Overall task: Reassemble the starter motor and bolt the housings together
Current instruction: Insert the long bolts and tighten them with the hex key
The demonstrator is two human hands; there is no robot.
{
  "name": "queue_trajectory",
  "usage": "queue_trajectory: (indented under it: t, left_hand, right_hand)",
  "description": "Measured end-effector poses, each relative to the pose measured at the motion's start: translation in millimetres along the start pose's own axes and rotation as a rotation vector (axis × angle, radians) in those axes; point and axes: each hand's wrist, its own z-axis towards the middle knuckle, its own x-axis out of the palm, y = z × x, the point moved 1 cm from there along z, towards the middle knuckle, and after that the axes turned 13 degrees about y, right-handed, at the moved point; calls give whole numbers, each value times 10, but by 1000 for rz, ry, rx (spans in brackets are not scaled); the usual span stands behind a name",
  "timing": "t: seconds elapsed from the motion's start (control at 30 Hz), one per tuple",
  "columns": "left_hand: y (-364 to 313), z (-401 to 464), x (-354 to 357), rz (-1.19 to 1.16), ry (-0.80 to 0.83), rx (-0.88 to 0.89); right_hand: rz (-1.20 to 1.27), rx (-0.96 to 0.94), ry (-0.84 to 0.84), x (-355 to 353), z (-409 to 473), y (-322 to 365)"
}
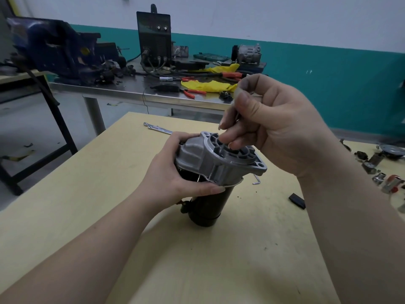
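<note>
At frame centre, on the yellow table (76, 194): one starter motor (210, 178), black body upright, grey housing (219, 159) on top, well in from every table edge. Bare tabletop all round it, widest toward the lower frame; far table edge just above, with floor between it and the steel bench (131, 93) across the upper frame.

Left hand (175, 172) wrapped round the motor's left side where housing meets body, fingers curled over the upper rim, thumb lying along the lower edge of the housing. Right hand (274, 126) above and right of the housing, fingers bunched, pinching one thin tool (223, 148) whose tip reaches down into the housing's open face; fingertips just above that face, tool type too fine to tell.

One ratchet (157, 128) near the far table edge, upper left of the motor. One small hex key (256, 180) on the table just right of the housing flange. One black block (297, 200) farther right. Loose metal parts (377, 170) at the right edge, count unclear. On the bench: one blue vise (54, 47) upper left, one black box (154, 38) upper centre, yellow cloth (208, 85), red-handled pliers (190, 93).
</note>
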Motion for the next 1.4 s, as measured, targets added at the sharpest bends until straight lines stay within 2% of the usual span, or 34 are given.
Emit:
queue_trajectory:
  t: [0.07,0.2,0.3,0.47,0.57,0.7,0.87,1.13,1.27,1.33,1.4]
  left_hand:
    - [7,3,-5,-11,12,0]
    - [42,26,-25,-50,27,-19]
    - [45,46,-29,-55,41,-12]
    - [33,73,-67,-87,75,-41]
    - [22,94,-79,-88,87,-51]
    - [18,115,-87,-98,102,-52]
    - [46,115,-90,-101,91,-48]
    - [74,119,-72,-103,36,-62]
    - [98,93,-77,-110,25,-65]
    - [97,82,-78,-130,29,-57]
    - [86,76,-75,-134,35,-53]
  right_hand:
    - [-177,69,65,-88,14,87]
    - [-746,134,182,-264,190,409]
    - [-968,116,230,-291,253,552]
    - [-1434,-165,437,-200,304,674]
    - [-1584,-253,504,-184,318,722]
    - [-1682,-320,607,-139,340,792]
    - [-1750,-359,631,-89,356,793]
    - [-1721,-8,514,15,447,813]
    - [-1707,83,525,60,518,835]
    - [-1611,135,450,41,513,827]
    - [-1431,170,290,-11,453,761]
